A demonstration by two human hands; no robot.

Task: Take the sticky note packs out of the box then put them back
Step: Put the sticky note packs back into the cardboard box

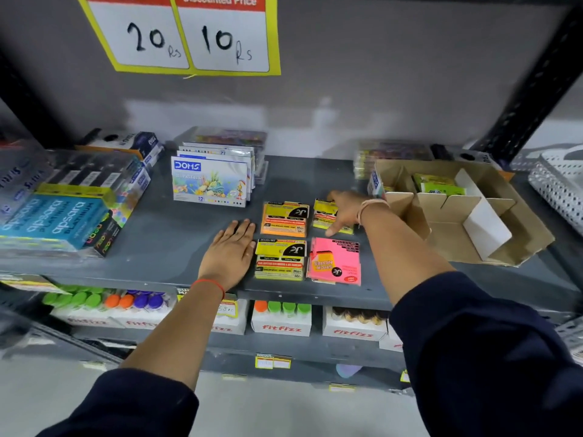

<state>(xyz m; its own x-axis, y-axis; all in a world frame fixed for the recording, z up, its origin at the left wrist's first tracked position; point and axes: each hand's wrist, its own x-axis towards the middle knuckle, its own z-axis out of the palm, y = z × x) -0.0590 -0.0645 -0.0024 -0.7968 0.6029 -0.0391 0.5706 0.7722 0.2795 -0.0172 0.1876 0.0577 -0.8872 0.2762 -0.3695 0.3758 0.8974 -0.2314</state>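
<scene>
Several sticky note packs lie on the grey shelf (189,241): an orange pack (285,219), a yellow pack (280,260) in front of it, a pink pack (335,261), and a yellow-green pack (325,212) at the back right. My right hand (347,211) rests on that yellow-green pack with thumb and fingers around it. Flat on the shelf, just left of the yellow pack, lies my left hand (232,253), fingers together, holding nothing. The open cardboard box (473,234) stands at the right with green packs (438,184) still inside its far compartment.
A row of DOMS pastel boxes (209,181) stands behind the packs. Apsara pencil boxes (60,216) fill the left of the shelf. A white perforated basket (558,184) sits at the far right. Fitfizz bottle boxes (280,320) line the shelf below.
</scene>
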